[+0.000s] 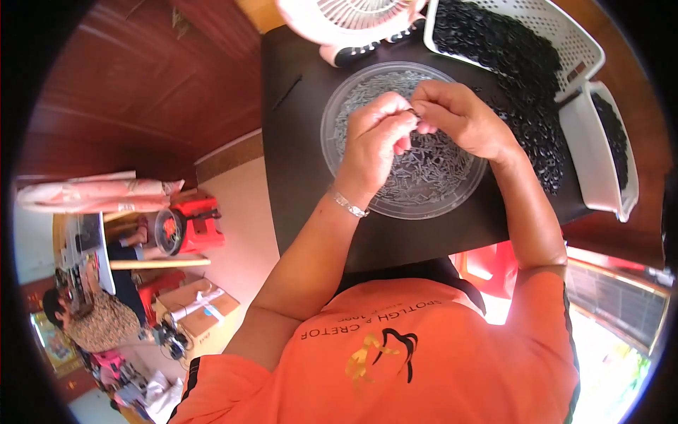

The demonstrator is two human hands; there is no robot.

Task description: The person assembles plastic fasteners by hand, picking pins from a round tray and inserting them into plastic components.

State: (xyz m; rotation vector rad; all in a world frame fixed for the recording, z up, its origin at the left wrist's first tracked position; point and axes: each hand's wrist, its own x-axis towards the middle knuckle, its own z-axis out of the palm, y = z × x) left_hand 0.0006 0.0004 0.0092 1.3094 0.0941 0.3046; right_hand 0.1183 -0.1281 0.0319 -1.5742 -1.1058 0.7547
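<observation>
My left hand point(372, 138) and my right hand point(466, 121) meet fingertip to fingertip over a round transparent tub point(330, 134). Both are closed in a pinch on a small dark piece point(415, 113), mostly hidden by the fingers; its exact kind does not show. Many thin grey screw-like or pin-like pieces point(431, 173) fill the tub below. To the right of my right hand, small black ring-like parts point(533, 134) lie heaped on the dark table point(300, 184). A bracelet circles my left wrist.
A white perforated basket point(579, 56) lies tipped at the far right, spilling black parts. Beside it stands a white bin point(590, 155). A pale pink fan point(353, 21) is at the back. Off to the left are another person point(102, 321), a cardboard box point(198, 311) and a red stool point(201, 222).
</observation>
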